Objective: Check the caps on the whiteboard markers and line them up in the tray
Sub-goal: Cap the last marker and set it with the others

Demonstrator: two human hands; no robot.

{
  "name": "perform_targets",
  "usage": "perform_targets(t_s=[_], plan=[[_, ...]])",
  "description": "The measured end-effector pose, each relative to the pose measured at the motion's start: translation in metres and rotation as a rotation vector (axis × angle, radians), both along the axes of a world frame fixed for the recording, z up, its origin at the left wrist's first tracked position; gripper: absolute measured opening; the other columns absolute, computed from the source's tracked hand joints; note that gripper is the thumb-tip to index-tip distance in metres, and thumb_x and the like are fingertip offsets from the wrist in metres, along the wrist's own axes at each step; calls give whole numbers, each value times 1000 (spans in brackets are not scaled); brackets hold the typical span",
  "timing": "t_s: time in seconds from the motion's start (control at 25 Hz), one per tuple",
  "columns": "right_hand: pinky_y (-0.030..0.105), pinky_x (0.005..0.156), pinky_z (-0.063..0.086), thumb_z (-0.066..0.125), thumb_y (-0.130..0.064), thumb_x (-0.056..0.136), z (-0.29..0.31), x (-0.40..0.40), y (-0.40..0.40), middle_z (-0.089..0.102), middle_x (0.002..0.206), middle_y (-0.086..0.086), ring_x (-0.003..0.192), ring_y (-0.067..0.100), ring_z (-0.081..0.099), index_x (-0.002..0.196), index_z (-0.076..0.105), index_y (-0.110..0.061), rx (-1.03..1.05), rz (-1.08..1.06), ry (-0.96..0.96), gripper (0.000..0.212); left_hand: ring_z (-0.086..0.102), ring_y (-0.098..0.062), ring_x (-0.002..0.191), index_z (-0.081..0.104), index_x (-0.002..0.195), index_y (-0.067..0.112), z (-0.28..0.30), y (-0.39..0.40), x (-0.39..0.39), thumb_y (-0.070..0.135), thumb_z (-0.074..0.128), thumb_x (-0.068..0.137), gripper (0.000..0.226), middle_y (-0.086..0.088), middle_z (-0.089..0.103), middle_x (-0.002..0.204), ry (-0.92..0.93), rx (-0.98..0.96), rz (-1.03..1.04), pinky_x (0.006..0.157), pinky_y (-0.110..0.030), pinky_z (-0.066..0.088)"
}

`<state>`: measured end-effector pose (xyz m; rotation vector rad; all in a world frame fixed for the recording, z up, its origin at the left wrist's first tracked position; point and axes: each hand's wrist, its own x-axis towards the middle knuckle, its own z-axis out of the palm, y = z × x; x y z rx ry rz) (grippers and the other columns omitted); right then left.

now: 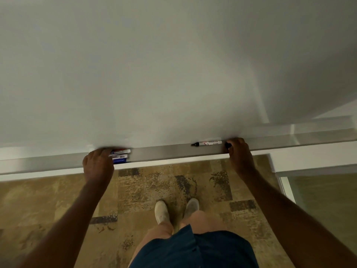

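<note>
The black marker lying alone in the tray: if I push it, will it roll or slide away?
The black marker looks round and slim, so it probably rolls easily. It lies lengthwise in the tray, whose front lip should stop it. It looks rigid and light; the right hand could likely nudge it.

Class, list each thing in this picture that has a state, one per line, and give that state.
Black marker: lying in tray, cap on, apart from the others.
Bundle of markers: lying together, gripped by left hand.
Right hand: curled on a small black object.
Tray: holds all markers.

Office or meeting room: wall whiteboard, marker tray, patterned carpet tiles.
</note>
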<state>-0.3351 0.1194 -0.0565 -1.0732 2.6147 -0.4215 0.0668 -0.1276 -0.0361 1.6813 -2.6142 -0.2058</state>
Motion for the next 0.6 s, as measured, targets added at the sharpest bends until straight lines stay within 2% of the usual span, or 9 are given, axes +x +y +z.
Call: perform_targets(t_s=[0.08,0.16,0.24,0.36,0.48,0.6], plan=[[50,91,56,57,-6,96,0,-4,1,63,123,17,111,35,61,116,68,-7,-2,7,-12,22,61,-44,107,69,114,7,6,9,-12,3,67,86,29,-21,71,115,26,-24,40,96,-55,45],[46,89,56,60,-6,95,0,-10,1,63,118,17,108,35,61,112,69,-7,-2,11,-26,19,64,-41,104,70,110,9,10,28,-40,11,71,85,24,-18,71,112,76,-61,-17,93,-54,46],[42,88,54,63,-7,94,0,-15,3,63,117,16,107,34,61,111,69,-7,13,24,-34,18,67,-36,99,70,108,11,9,56,-85,13,69,89,19,-15,72,108,118,-77,-200,88,-51,51],[38,86,52,64,-9,94,-2,-19,7,63,115,15,105,32,62,110,70,-8,21,55,-46,17,62,-23,113,63,124,17,-4,100,-170,13,53,98,28,-7,68,124,118,60,-480,96,-42,52],[41,89,55,60,-9,96,-5,-24,9,63,118,15,107,31,62,113,70,-8,10,60,-76,19,61,-26,116,58,131,12,-13,133,-242,10,58,94,38,-10,63,133,133,130,-632,95,-41,54],[38,92,56,58,-12,98,-8,-25,12,64,119,14,107,27,63,113,71,-8,-18,61,-90,20,60,-32,114,54,135,5,-16,146,-276,5,57,90,45,-15,58,135,47,149,-672,93,-46,55]])
